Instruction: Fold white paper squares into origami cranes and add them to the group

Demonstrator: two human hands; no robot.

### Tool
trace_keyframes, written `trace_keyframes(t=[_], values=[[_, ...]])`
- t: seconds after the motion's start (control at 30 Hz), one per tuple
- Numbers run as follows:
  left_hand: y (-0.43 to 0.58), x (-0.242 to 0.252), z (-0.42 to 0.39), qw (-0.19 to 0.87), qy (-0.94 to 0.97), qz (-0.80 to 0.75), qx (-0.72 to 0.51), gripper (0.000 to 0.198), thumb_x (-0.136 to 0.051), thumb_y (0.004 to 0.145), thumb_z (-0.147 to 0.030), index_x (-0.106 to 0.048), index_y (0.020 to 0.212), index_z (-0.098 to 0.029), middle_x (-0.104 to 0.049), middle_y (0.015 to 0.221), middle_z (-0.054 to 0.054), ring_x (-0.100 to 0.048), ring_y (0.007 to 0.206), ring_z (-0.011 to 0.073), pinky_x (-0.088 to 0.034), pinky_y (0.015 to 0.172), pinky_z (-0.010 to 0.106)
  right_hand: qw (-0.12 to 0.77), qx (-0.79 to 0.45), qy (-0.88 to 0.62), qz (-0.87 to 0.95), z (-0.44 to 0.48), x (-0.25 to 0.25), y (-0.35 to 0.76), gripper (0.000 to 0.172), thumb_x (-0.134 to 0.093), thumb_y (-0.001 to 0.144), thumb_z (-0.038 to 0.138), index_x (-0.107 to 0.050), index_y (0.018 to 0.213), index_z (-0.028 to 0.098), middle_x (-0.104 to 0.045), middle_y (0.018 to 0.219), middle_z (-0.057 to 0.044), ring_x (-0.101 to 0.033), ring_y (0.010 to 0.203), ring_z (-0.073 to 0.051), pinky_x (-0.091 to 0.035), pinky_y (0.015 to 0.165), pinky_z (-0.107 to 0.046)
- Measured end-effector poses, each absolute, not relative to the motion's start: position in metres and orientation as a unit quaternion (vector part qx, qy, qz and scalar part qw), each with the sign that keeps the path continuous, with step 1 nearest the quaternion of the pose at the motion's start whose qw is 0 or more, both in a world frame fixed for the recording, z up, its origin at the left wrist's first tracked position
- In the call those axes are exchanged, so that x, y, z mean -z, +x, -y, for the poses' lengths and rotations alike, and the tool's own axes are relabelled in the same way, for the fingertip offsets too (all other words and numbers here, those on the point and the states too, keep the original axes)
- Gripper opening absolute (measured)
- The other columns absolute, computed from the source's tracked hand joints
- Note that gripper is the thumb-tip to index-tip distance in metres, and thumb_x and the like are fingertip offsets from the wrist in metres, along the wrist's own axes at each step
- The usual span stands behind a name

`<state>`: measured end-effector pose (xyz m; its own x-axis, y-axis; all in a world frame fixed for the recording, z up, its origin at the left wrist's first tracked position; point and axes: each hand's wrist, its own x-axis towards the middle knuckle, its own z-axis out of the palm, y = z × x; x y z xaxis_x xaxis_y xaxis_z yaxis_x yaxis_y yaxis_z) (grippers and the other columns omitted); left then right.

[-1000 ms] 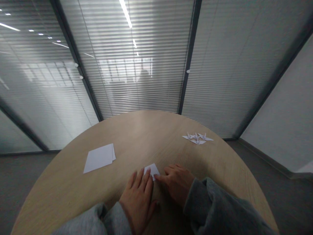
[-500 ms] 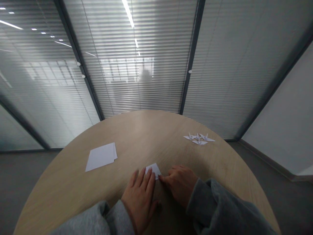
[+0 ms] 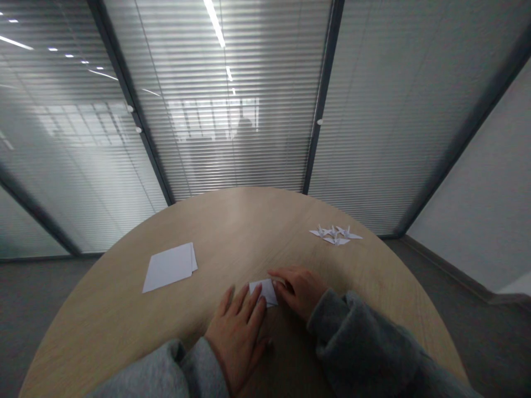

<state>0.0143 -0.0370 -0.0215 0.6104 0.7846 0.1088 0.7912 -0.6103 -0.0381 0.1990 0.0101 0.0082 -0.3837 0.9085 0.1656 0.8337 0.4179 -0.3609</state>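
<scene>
A small folded white paper [image 3: 265, 291] lies on the round wooden table [image 3: 232, 232] just in front of me. My left hand [image 3: 238, 337] rests flat with fingers stretched out, its fingertips pressing on the paper's near left part. My right hand [image 3: 297, 288] sits at the paper's right edge, fingers curled and pressing along that edge. Both arms wear grey sleeves.
A small stack of white paper sheets [image 3: 169, 267] lies to the left. Several folded white paper cranes [image 3: 335, 234] sit at the far right of the table. Glass walls with blinds [image 3: 232, 110] stand behind the table; grey floor surrounds it.
My right hand has slid forward along the paper's right edge, from its near corner to its far side. The left hand has stayed pressed on the paper.
</scene>
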Motion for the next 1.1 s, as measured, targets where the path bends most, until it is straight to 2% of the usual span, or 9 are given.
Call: trace_keyframes(t=[0.17,0.27,0.4,0.47,0.57,0.77,0.93,1.1], values=[[0.018,0.023,0.037,0.075,-0.890,0.448,0.049,0.057,-0.057,0.080,-0.035,-0.044,0.132,-0.016,-0.031,0.147,0.016,-0.030,0.133,0.0344,-0.027,0.105,0.058,0.162,-0.116,-0.531,0.824,-0.013,-0.007,0.199,0.025,-0.050,0.084,0.020,-0.069,0.101,0.018,-0.071,0.093,-0.008,-0.062,0.089,-0.019,-0.044,0.082,-0.029],[0.019,0.020,0.038,0.084,-0.886,0.454,0.044,0.055,-0.057,0.079,-0.033,-0.046,0.130,-0.014,-0.035,0.145,0.018,-0.033,0.131,0.0342,-0.027,0.105,0.058,0.169,-0.113,-0.550,0.810,-0.013,-0.009,0.199,0.019,-0.053,0.082,0.020,-0.069,0.093,0.018,-0.068,0.079,-0.004,-0.060,0.076,-0.017,-0.043,0.075,-0.027],[0.017,0.015,0.039,0.067,-0.891,0.447,0.040,0.053,-0.047,0.086,-0.038,-0.044,0.132,-0.012,-0.045,0.139,0.015,-0.039,0.128,0.0303,-0.027,0.107,0.055,0.192,-0.125,-0.561,0.795,-0.014,-0.007,0.200,0.014,-0.054,0.080,0.018,-0.067,0.085,0.016,-0.059,0.065,0.000,-0.053,0.062,-0.014,-0.040,0.064,-0.025],[0.016,0.013,0.038,0.054,-0.893,0.445,0.037,0.053,-0.042,0.088,-0.042,-0.045,0.132,-0.013,-0.049,0.137,0.013,-0.041,0.127,0.0294,-0.027,0.107,0.054,0.219,-0.124,-0.551,0.796,-0.014,-0.005,0.200,0.014,-0.053,0.078,0.013,-0.067,0.082,0.015,-0.059,0.066,-0.001,-0.053,0.066,-0.014,-0.040,0.067,-0.025],[0.016,0.012,0.038,0.045,-0.892,0.448,0.037,0.054,-0.039,0.089,-0.046,-0.045,0.133,-0.014,-0.046,0.139,0.012,-0.040,0.128,0.0297,-0.028,0.106,0.054,0.244,-0.121,-0.528,0.804,-0.016,-0.001,0.200,0.020,-0.054,0.071,0.003,-0.069,0.078,0.016,-0.060,0.073,-0.002,-0.054,0.075,-0.016,-0.041,0.073,-0.027],[0.015,0.015,0.036,0.057,-0.888,0.455,0.023,0.054,-0.051,0.084,-0.037,-0.045,0.133,-0.016,-0.045,0.140,0.012,-0.039,0.128,0.0324,-0.029,0.105,0.056,0.221,-0.102,-0.554,0.797,-0.017,-0.002,0.203,0.032,-0.052,0.068,-0.003,-0.071,0.086,0.017,-0.061,0.085,-0.005,-0.054,0.087,-0.018,-0.040,0.084,-0.032],[0.014,0.017,0.035,0.045,-0.891,0.451,0.009,0.057,-0.054,0.082,-0.034,-0.042,0.134,-0.014,-0.042,0.142,0.013,-0.038,0.128,0.0341,-0.030,0.104,0.058,0.212,-0.110,-0.557,0.795,-0.019,-0.002,0.204,0.025,-0.057,0.070,0.001,-0.073,0.078,0.020,-0.060,0.080,-0.004,-0.055,0.084,-0.019,-0.040,0.083,-0.033],[0.010,0.015,0.031,0.027,-0.895,0.445,0.017,0.054,-0.052,0.083,-0.036,-0.044,0.133,-0.017,-0.041,0.143,0.010,-0.035,0.130,0.0355,-0.030,0.103,0.059,0.225,-0.128,-0.547,0.796,-0.021,0.001,0.204,0.021,-0.063,0.067,0.004,-0.072,0.078,0.019,-0.060,0.079,-0.004,-0.055,0.082,-0.020,-0.040,0.078,-0.034]])
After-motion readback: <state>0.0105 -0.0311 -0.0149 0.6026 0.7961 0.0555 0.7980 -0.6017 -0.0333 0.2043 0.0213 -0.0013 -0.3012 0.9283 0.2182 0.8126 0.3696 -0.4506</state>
